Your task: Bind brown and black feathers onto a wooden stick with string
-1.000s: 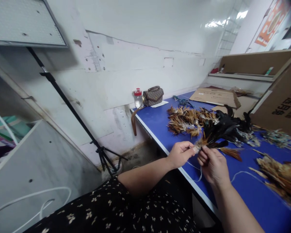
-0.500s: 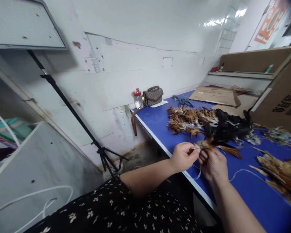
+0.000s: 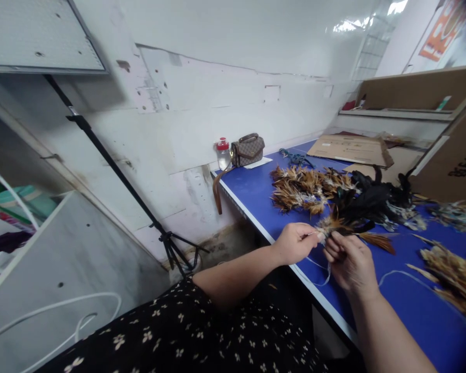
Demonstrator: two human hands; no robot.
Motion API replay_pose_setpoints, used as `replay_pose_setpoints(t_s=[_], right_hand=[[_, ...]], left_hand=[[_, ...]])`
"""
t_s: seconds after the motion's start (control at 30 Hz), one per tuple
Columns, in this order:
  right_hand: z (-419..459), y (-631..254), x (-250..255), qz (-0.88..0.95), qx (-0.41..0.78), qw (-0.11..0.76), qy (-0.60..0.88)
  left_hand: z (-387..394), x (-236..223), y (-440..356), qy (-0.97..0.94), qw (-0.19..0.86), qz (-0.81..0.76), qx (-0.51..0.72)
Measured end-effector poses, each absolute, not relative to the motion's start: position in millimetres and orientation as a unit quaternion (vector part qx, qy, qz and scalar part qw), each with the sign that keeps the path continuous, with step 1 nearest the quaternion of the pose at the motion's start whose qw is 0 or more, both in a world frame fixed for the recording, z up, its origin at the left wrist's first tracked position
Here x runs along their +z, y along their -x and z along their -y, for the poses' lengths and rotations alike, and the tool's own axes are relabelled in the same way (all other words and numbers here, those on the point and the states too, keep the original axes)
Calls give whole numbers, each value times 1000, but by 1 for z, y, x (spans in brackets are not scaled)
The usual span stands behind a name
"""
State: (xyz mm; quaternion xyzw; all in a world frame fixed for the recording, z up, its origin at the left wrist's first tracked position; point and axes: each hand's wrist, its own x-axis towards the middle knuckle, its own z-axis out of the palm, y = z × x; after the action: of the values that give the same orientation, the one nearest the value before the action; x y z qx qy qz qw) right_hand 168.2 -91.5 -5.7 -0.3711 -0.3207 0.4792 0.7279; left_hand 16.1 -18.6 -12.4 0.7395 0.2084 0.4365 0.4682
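My left hand (image 3: pixel 298 243) is closed in a pinch at the pale quill end of a small feather bunch (image 3: pixel 330 224), brown with dark tips. A thin pale line, perhaps thread or a quill, shows at its fingertips. My right hand (image 3: pixel 352 260) is closed beside it, thumb and fingers gripping the same bunch from the right. A white string (image 3: pixel 328 277) hangs in a loop below the hands, over the table edge. Just beyond lie black feathers (image 3: pixel 376 199) and a heap of brown feathers (image 3: pixel 301 189). The fingers partly hide the bunch's base.
On the blue table (image 3: pixel 248 189) are more tan feathers (image 3: pixel 450 269) at right and bluish-grey ones (image 3: pixel 456 215). Cardboard (image 3: pixel 349 148) lies at the back. A handbag (image 3: pixel 248 150) and red-lidded bottle (image 3: pixel 223 153) stand at the far corner. A lamp stand (image 3: pixel 120 181) is at left.
The camera view has shifted slightly. Both hands keep hold of the feather bunch; the right hand's fingers have opened out a little and more of the bunch shows between the hands.
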Motion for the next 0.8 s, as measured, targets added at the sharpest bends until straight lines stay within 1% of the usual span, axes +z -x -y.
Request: replay_pose_setpoints(t_s=[0.13,0.23,0.4,0.53,0.63,0.8], right_hand=[[90,-166,-4,324,471,709,412],[87,-164,-5,316,449,718,426],[82,-167,-12,296,423,734,441],[81,-168,-14,285,410,740,450],[82,-166,-12,287,417,739,443],[82,-163,-12,295,411,741,442]], left_hand=[[12,-15,-14,-753,474,-197,411],[13,-22,-17,-775,432,-213,408],[22,-33,-24,-780,341,-239,468],[24,-40,-26,-803,269,-226,481],[23,-44,-27,-812,244,-210,487],[23,-46,-27,-827,234,-212,466]])
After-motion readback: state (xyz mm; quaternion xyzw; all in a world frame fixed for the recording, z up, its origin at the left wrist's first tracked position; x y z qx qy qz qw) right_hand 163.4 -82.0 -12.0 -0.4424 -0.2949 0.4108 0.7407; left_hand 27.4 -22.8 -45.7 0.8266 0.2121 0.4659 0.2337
